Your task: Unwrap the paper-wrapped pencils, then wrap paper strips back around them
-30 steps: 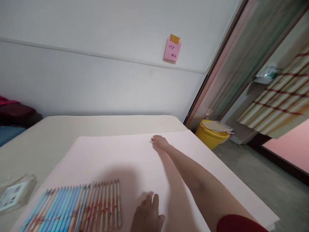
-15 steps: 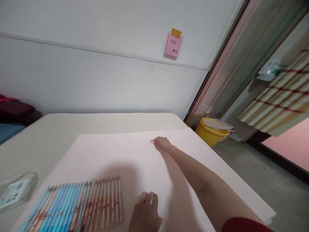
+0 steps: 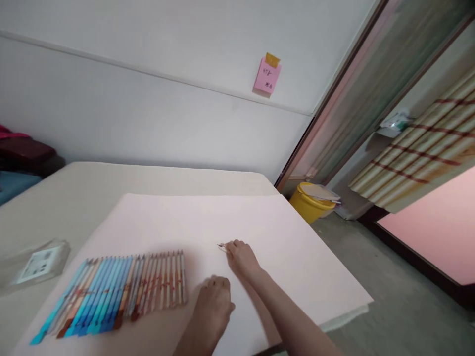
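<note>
My right hand rests on a large pale pink sheet with its fingers pinched round a thin pencil-like stick whose tip pokes out to the left. Just behind it, my left hand lies on the same sheet with fingers curled down, nothing visible in it. A row of several pens, blue on the left and orange-and-white on the right, lies side by side on the sheet, left of both hands.
The sheet covers a beige table against a white wall with a pink sticky note. A clear plastic box sits at the table's left. A yellow bucket stands on the floor to the right, near a doorway.
My right hand has drawn back from the far part of the sheet toward me, still pinching the thin stick. The left hand has stayed on the sheet near the pens.
</note>
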`<state>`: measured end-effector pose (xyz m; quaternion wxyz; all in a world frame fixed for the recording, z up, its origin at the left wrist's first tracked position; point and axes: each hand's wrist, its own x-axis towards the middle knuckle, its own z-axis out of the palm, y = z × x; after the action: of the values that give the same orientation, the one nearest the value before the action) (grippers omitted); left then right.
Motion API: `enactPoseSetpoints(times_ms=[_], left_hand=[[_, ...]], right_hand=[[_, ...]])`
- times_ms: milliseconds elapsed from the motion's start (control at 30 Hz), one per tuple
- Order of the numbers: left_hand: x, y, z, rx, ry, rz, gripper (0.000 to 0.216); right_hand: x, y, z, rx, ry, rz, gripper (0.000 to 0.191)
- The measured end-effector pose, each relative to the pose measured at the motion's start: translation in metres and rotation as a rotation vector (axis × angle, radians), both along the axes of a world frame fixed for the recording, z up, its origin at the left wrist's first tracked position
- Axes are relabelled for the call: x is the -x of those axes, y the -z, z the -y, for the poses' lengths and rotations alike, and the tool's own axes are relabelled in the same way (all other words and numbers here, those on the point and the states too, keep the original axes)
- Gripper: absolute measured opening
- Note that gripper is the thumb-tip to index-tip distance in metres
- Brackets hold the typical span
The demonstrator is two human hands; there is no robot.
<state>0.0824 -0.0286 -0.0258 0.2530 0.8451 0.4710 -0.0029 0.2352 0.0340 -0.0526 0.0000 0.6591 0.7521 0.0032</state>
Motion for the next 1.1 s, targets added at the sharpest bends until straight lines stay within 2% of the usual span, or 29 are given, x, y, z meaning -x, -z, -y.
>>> enactPoseSetpoints(times_ms=[100, 233, 333, 500, 600, 700, 867, 1100], left_hand=[[0.003, -0.003, 0.003, -0.013, 0.02, -0.04, 0.031], [0.009, -0.009, 0.009, -0.018, 0.028, -0.086, 0.032], [0.012, -0.013, 0.012, -0.033, 0.026, -0.101, 0.03], [0.012, -0.012, 0.014, -0.021, 0.018, -0.156, 0.03], [0.011, -0.008, 0.014, -0.034, 0.018, -0.164, 0.031], [0.01, -0.008, 0.015, -0.04, 0.037, -0.176, 0.034], [0.01, -0.009, 0.017, -0.043, 0.035, -0.192, 0.04], [0.013, -0.007, 0.019, -0.046, 0.039, -0.198, 0.041]], right_hand=[[0.016, 0.001, 0.026, 0.007, 0.003, -0.056, 0.023], [0.024, -0.005, 0.045, 0.062, -0.025, -0.17, 0.021], [0.015, -0.016, 0.049, 0.121, 0.003, -0.238, 0.021], [-0.015, -0.034, 0.051, 0.144, 0.087, -0.149, 0.024], [-0.026, -0.038, 0.053, 0.22, 0.14, -0.09, 0.027], [-0.026, -0.039, 0.058, 0.281, 0.127, -0.046, 0.027], [-0.01, -0.039, 0.066, 0.332, 0.042, -0.092, 0.024], [0.008, -0.025, 0.068, 0.31, -0.04, -0.117, 0.024]])
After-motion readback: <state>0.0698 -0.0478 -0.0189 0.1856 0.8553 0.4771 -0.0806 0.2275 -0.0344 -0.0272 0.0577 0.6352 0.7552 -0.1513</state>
